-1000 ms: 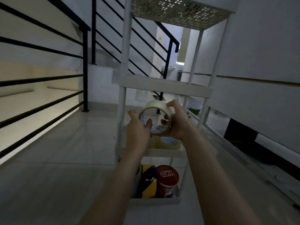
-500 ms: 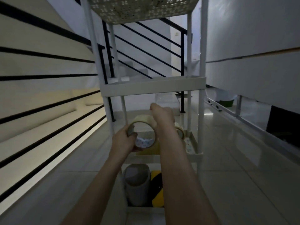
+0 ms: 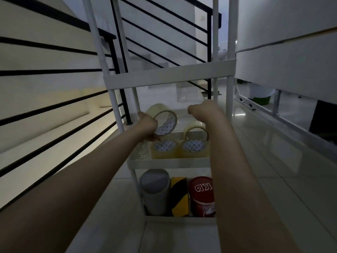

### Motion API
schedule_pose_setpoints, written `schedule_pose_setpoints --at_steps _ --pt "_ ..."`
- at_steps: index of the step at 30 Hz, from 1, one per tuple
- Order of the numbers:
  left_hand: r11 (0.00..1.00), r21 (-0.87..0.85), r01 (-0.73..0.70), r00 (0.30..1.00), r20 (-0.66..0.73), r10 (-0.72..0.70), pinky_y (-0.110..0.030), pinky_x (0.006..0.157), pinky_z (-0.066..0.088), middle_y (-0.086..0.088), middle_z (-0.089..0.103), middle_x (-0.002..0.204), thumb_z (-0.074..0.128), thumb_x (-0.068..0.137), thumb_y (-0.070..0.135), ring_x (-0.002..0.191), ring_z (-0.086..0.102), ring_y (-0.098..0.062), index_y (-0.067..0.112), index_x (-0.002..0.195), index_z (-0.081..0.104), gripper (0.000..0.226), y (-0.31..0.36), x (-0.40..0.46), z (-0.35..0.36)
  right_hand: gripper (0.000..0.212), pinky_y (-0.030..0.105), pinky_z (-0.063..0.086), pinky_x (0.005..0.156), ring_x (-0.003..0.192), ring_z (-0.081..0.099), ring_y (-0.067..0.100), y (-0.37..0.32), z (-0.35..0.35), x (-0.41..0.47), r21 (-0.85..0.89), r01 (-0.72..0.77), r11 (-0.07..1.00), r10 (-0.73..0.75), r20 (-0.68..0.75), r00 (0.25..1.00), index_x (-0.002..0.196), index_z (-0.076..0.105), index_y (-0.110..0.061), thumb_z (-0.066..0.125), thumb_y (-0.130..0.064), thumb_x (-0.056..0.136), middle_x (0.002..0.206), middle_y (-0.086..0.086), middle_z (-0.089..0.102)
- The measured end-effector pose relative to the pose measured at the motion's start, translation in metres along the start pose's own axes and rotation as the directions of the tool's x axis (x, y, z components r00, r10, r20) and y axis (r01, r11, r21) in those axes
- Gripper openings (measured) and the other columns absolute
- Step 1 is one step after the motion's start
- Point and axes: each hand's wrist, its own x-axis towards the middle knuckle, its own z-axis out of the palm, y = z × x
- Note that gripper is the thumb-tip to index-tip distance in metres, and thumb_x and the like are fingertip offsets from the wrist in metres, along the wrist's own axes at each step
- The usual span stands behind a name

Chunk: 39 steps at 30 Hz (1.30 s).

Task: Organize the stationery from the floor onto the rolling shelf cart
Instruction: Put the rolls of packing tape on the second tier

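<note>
My left hand [image 3: 147,125] grips a roll of clear tape [image 3: 160,110] by its left rim, tilted on edge above the middle tier of the white rolling cart [image 3: 169,163]. Two clear rolls lie flat on that tier, one on the left [image 3: 164,148] and one on the right [image 3: 194,147]. Another clear roll [image 3: 196,129] stands on edge behind the right one. My right hand [image 3: 206,110] hovers above it, knuckles toward me, fingers curled away and hidden. On the bottom tier stand a grey roll [image 3: 155,190], yellow-and-black tape [image 3: 179,196] and a red roll [image 3: 201,196].
The cart's upper tier rim [image 3: 169,73] crosses just above my hands, between white posts [image 3: 229,99]. A black stair railing [image 3: 54,106] runs along the left. A white wall unit on metal legs [image 3: 277,106] stands to the right, with glossy floor tiles around the cart.
My right hand has let go of the tape roll and moved right. The left hand alone holds the roll over the tier's left side. The view has dropped and moved closer to the cart.
</note>
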Motion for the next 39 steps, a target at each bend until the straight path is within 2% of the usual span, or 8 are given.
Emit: schedule_pose_setpoints --at_steps 5,8,11,17,19,27,33,39 --pt "0.995 0.092 -0.048 0.999 -0.004 0.048 -0.042 0.084 0.055 -0.024 0.043 0.136 0.051 0.09 0.002 0.103 0.058 -0.035 0.002 0.146 0.006 0.072 0.0 0.032 0.01 0.038 0.037 0.043 0.09 0.113 0.05 0.033 0.018 -0.011 0.006 -0.079 -0.034 0.996 0.034 -0.005 0.999 0.126 0.046 -0.001 0.049 -0.019 0.092 0.124 0.017 0.052" --pt "0.978 0.194 -0.075 0.997 0.004 0.075 -0.04 0.078 0.054 -0.023 0.041 0.136 0.05 0.092 0.004 0.114 0.052 -0.038 0.005 0.147 0.003 0.072 -0.003 0.051 0.015 0.042 0.037 0.041 0.092 0.118 0.049 0.033 0.033 -0.013 0.008 -0.098 -0.046 0.994 0.048 0.017 0.999 0.13 0.043 -0.001 0.049 -0.02 0.093 0.13 0.017 0.05" --pt "0.928 0.35 -0.13 0.99 -0.004 0.141 -0.031 0.051 0.041 -0.027 0.043 0.132 0.047 0.093 0.003 0.116 0.05 -0.04 -0.001 0.143 0.012 0.061 -0.01 0.067 0.025 0.045 0.036 0.042 0.088 0.119 0.048 0.032 0.043 -0.012 0.01 -0.085 -0.045 0.995 0.047 0.024 0.999 0.134 0.039 -0.004 0.049 -0.019 0.092 0.132 0.017 0.048" --pt "0.87 0.454 -0.192 0.975 -0.011 0.221 -0.037 0.066 0.039 -0.032 0.044 0.129 0.037 0.093 -0.003 0.114 0.048 -0.045 -0.006 0.14 0.018 0.051 -0.037 0.093 0.042 0.009 0.024 0.036 0.051 0.059 0.042 0.015 0.051 -0.011 0.016 -0.07 0.001 0.998 -0.003 -0.029 1.0 0.09 0.048 -0.009 0.048 -0.017 0.092 0.088 0.007 0.048" --pt "0.867 0.461 -0.19 0.976 -0.006 0.217 -0.037 0.066 0.038 -0.032 0.043 0.131 0.039 0.093 -0.003 0.115 0.048 -0.045 -0.008 0.14 0.018 0.052 -0.038 0.098 0.042 0.024 0.023 0.033 0.049 0.057 0.039 0.013 0.052 -0.008 0.019 -0.073 -0.011 0.997 0.007 -0.053 0.999 0.072 0.039 -0.009 0.049 -0.018 0.092 0.08 0.005 0.046" --pt "0.849 0.433 -0.302 0.936 -0.033 0.35 -0.051 0.099 0.04 -0.033 0.043 0.131 0.031 0.097 0.007 0.117 0.047 -0.043 0.0 0.146 0.006 0.056 -0.051 0.098 0.048 0.015 0.023 0.034 0.049 0.062 0.046 0.017 0.049 0.009 0.02 -0.089 0.033 0.995 -0.038 -0.047 0.998 0.089 0.053 -0.005 0.051 -0.02 0.09 0.07 0.005 0.047" --pt "0.845 0.479 -0.239 0.963 0.232 0.14 -0.043 0.101 0.038 -0.029 0.04 0.137 0.05 0.093 0.027 0.124 0.043 -0.043 0.006 0.143 0.018 0.062 -0.06 0.103 0.056 0.027 0.026 0.037 0.057 0.065 0.047 0.016 0.052 0.005 0.024 -0.067 0.052 0.996 -0.056 -0.068 0.996 0.108 0.058 0.001 0.05 -0.019 0.092 0.075 0.005 0.049" --pt "0.837 0.5 -0.225 0.967 0.217 0.13 -0.043 0.113 0.028 -0.025 0.018 0.152 0.04 0.085 0.039 0.137 0.025 -0.042 0.015 0.15 0.012 0.075 -0.057 0.104 0.061 0.024 0.025 0.037 0.055 0.068 0.048 0.017 0.054 0.012 0.027 -0.093 0.072 0.993 -0.078 -0.06 0.995 0.103 0.059 0.0 0.05 -0.019 0.091 0.085 0.009 0.054"
